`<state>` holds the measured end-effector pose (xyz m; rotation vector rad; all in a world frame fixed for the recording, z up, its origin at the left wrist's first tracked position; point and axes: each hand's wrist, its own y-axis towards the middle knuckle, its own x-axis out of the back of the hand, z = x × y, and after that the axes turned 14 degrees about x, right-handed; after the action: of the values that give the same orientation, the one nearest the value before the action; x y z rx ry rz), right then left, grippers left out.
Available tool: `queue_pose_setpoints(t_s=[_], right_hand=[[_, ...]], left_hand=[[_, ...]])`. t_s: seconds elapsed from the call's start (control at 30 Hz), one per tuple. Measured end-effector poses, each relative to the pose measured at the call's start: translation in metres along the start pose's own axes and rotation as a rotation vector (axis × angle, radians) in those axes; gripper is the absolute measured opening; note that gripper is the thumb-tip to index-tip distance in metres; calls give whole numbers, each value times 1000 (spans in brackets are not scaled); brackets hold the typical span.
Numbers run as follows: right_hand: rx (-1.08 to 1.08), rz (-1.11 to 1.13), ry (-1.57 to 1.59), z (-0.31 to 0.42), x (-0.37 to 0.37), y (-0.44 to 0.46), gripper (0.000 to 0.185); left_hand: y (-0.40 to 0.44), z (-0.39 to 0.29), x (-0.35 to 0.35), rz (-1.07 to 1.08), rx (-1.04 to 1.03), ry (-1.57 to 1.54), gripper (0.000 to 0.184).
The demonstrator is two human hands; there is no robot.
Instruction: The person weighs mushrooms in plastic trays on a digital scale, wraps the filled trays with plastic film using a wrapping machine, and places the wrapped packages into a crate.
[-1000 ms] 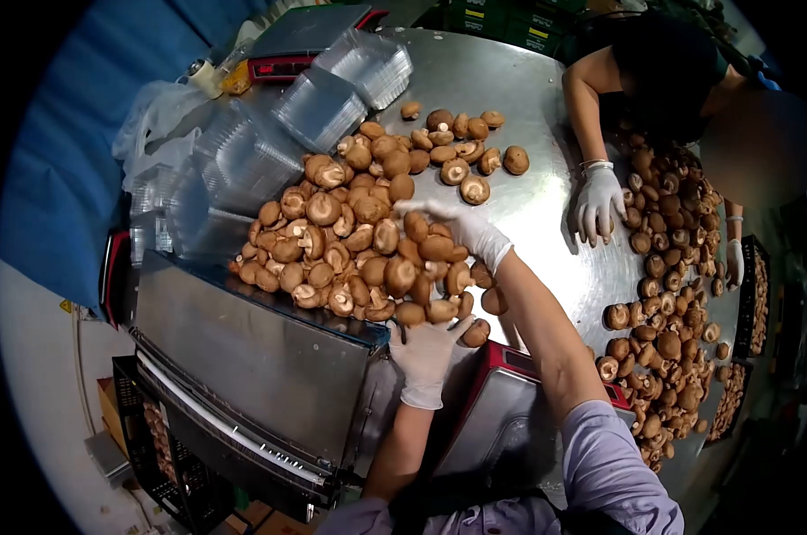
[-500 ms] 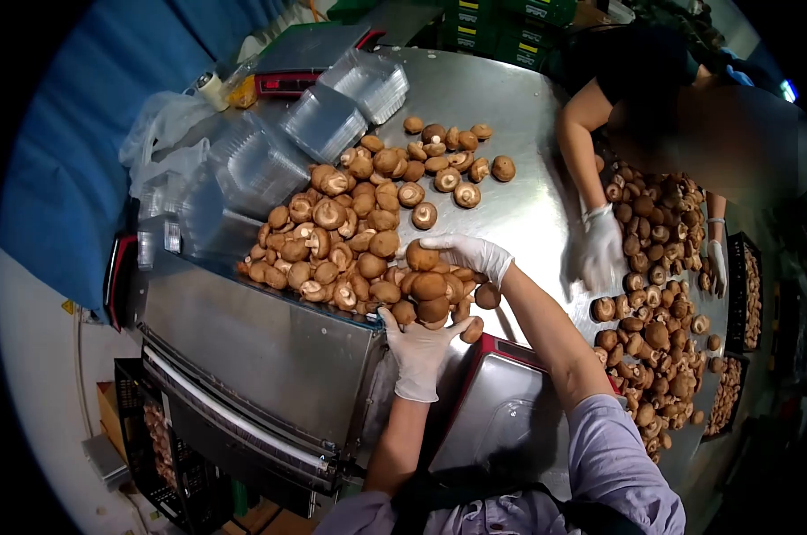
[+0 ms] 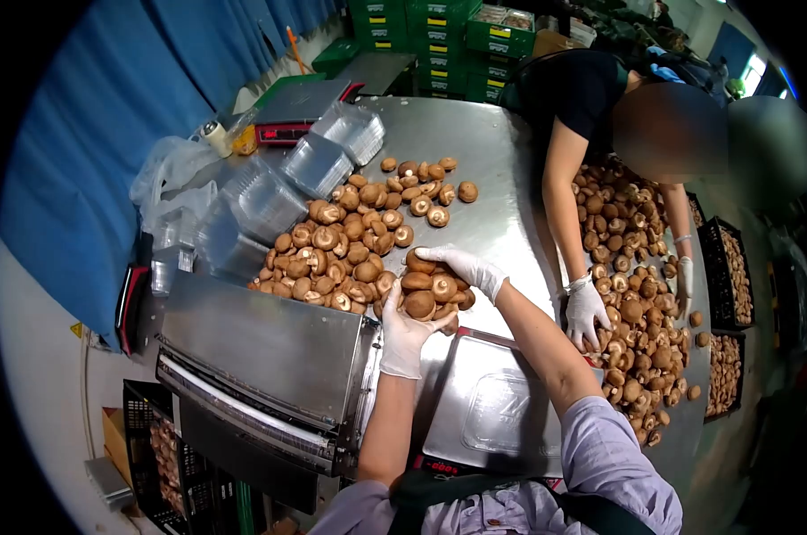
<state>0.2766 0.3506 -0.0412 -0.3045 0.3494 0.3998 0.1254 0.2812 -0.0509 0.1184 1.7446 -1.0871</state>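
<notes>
My left hand (image 3: 407,337), in a white glove, cups the near side of a cluster of brown mushrooms (image 3: 432,287), thumb and fingers spread around it. On the far side, my right hand (image 3: 471,267), also gloved, rests its fingertips on a mushroom of that cluster. Fingers beneath the mushrooms are hidden. A larger mushroom pile (image 3: 336,254) lies just left of my hands on the metal table (image 3: 501,178). Below my hands is a scale (image 3: 501,406) with a bare metal plate.
Stacked clear trays (image 3: 319,165) and a second scale (image 3: 301,102) stand at the back left. A metal machine (image 3: 261,343) borders the pile. A co-worker's gloved hands (image 3: 586,312) touch another mushroom heap (image 3: 639,339) at the right, beside black crates (image 3: 726,267).
My hands have closed in around a cluster, now apart from the larger pile. The view has shifted, showing more of the near scale. The co-worker's hand has moved onto the right heap.
</notes>
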Motion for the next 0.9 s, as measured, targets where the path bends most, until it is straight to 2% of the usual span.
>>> queue_pose_setpoints(t_s=[0.07, 0.2, 0.37, 0.43, 0.47, 0.5, 0.6, 0.7, 0.8, 0.83, 0.87, 0.9], right_hand=[[179, -32, -149, 11, -8, -16, 44], [231, -83, -299, 27, -13, -64, 43], [262, -309, -381, 43, -32, -148, 44], [352, -432, -355, 49, -48, -190, 48], [337, -534, -449, 43, -48, -205, 46], [414, -599, -445, 32, -50, -220, 43], [463, -801, -599, 15, -73, -268, 40], [594, -981, -652, -15, -90, -295, 34], [496, -1060, -604, -50, -90, -309, 35], [538, -1069, -788, -63, -86, -312, 36], [579, -1075, -972, -68, -86, -313, 37], [573, -1086, -960, -72, -86, -315, 37]], left_hand=[[-4, 1, -5, 32, 29, 41, 67], [-26, 22, -25, 114, 99, 201, 65], [-49, 61, -45, 192, 325, 242, 64], [-59, 80, -51, 226, 368, 336, 65], [-66, 89, -53, 212, 382, 383, 67], [-64, 96, -50, 247, 506, 320, 67], [-58, 120, -36, 261, 632, 331, 48], [-58, 145, -16, 272, 586, 412, 46], [-65, 158, -7, 189, 601, 496, 44], [-66, 160, -3, 117, 597, 580, 44], [-65, 163, -1, 154, 532, 564, 39], [-64, 161, 2, 144, 541, 572, 39]])
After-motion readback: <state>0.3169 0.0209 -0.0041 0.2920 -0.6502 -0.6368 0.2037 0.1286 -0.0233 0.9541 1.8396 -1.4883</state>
